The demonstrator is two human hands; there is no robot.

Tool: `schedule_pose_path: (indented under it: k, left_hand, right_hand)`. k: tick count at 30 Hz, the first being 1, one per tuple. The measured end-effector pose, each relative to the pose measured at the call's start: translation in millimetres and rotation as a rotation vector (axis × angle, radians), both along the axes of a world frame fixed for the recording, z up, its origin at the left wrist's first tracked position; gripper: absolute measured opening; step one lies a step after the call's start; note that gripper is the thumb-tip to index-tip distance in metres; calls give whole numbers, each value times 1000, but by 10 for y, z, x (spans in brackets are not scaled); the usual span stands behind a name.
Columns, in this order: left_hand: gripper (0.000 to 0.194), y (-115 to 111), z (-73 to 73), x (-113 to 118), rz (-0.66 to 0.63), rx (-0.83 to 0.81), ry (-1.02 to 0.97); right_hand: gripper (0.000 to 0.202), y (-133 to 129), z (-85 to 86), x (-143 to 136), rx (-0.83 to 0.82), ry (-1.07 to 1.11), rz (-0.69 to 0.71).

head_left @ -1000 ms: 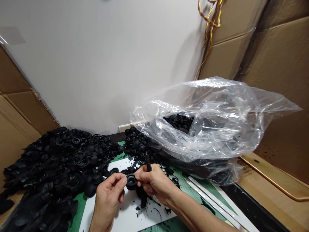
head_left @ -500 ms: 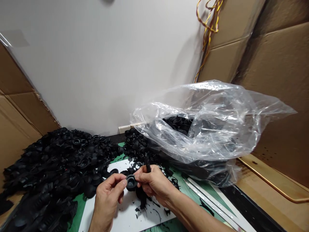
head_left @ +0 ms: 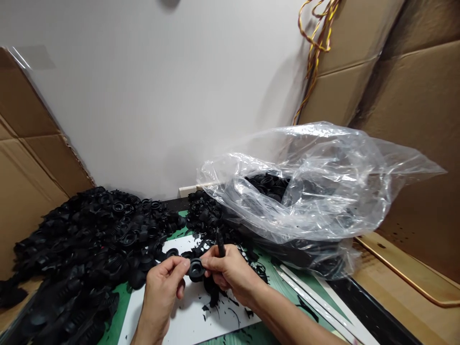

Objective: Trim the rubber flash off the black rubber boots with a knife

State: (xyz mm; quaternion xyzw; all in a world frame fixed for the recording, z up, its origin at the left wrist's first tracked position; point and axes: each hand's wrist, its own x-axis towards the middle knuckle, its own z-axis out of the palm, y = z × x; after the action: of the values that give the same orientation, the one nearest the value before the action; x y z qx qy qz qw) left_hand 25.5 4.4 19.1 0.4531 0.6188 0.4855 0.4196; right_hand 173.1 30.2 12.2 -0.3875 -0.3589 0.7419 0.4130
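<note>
A round black rubber part (head_left: 196,270) with a raised ring is held over the white sheet. My left hand (head_left: 163,282) pinches its left rim between thumb and fingertips. On the other side, my right hand (head_left: 230,270) is closed around a slim black pen-shaped tool (head_left: 220,242), whose upper end sticks up past the fingers; its working tip is hidden. The right fingertips also touch the part's right rim. Beneath the hands, the white sheet (head_left: 143,314) carries black scraps (head_left: 213,292) and thin curled trimmings.
A large heap of black rubber parts (head_left: 82,235) covers the left side. At the right stands a clear plastic bag (head_left: 334,201) with black parts inside. Long white strips (head_left: 312,302) lie on the green mat (head_left: 268,261). Cardboard (head_left: 413,110) walls both sides; twisted wires (head_left: 312,62) hang behind.
The view has shifted slightly, so the scene sits a little further right. Both hands keep their grip, and the rubber part looks tilted a little differently.
</note>
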Motion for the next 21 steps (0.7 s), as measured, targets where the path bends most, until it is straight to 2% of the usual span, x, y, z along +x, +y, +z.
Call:
schedule_pose_path:
  k: [3, 11, 16, 21]
  left_hand:
    - [35, 14, 6, -4, -5, -19, 61]
    - [24, 5, 10, 13, -55, -14, 282]
    - [24, -2, 13, 15, -63, -58, 196]
    - [24, -16, 49, 2, -46, -17, 84]
  right_hand:
    - [9, -21, 15, -15, 36, -53, -6]
    - [5, -62, 17, -42, 77, -138, -3]
    - [7, -26, -7, -27, 65, -126, -5]
    - [7, -18, 2, -16, 35, -106, -21]
